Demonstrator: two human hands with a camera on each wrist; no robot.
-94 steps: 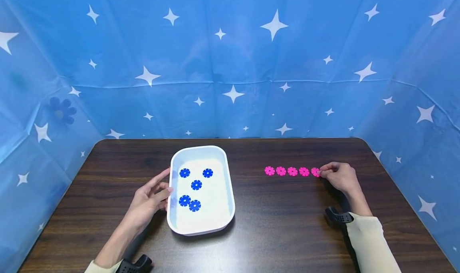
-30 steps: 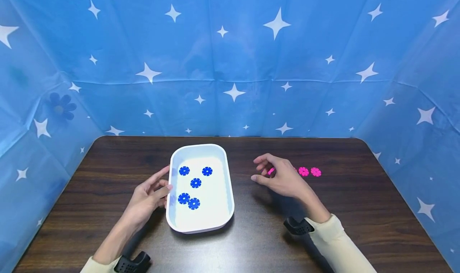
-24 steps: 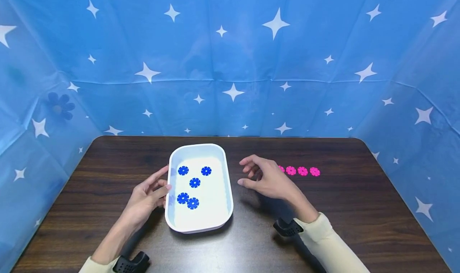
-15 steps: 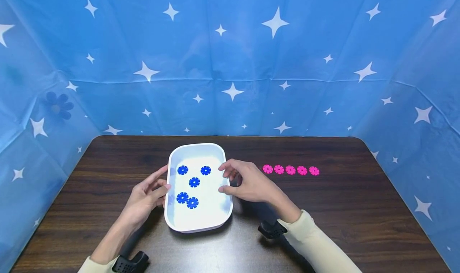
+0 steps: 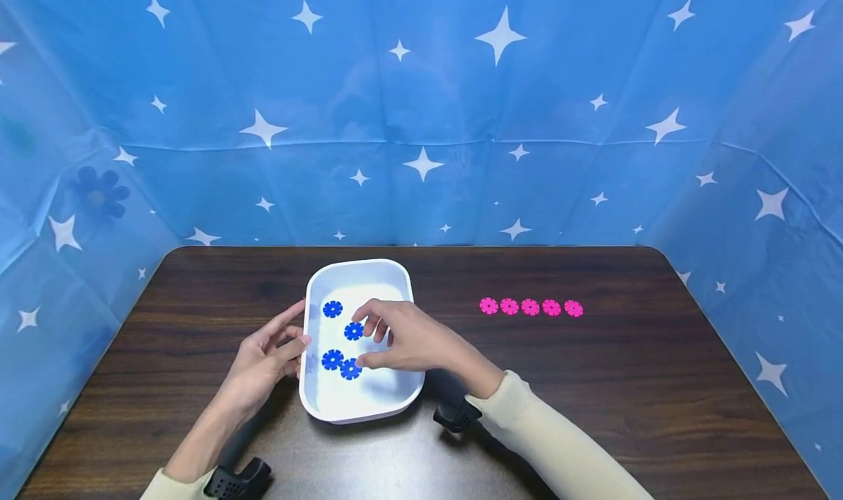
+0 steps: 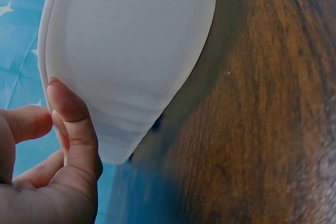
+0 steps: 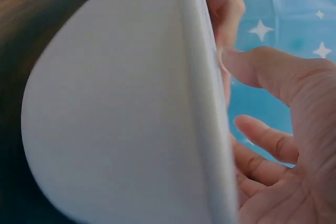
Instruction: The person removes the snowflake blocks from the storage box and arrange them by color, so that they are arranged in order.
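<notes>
My left hand holds the white tray by its left side. In the left wrist view, the left thumb lies against the tray's outer wall. Over the tray's right half hovers my right hand, thumb and fingers apart with nothing between them. Its fingertips come near a blue notched plastic disc. Another blue disc lies towards the back of the tray. Two touching blue discs, one of them this left disc, lie nearer the front. A further disc seen earlier is hidden by the right hand.
A straight row of several pink notched discs lies on the dark wooden table, right of the tray. A blue curtain with white stars encloses the table's back and sides.
My right hand has left the right end of the pink row and moved left across the tray's right rim, covering one blue disc. The left hand keeps its hold on the tray.
</notes>
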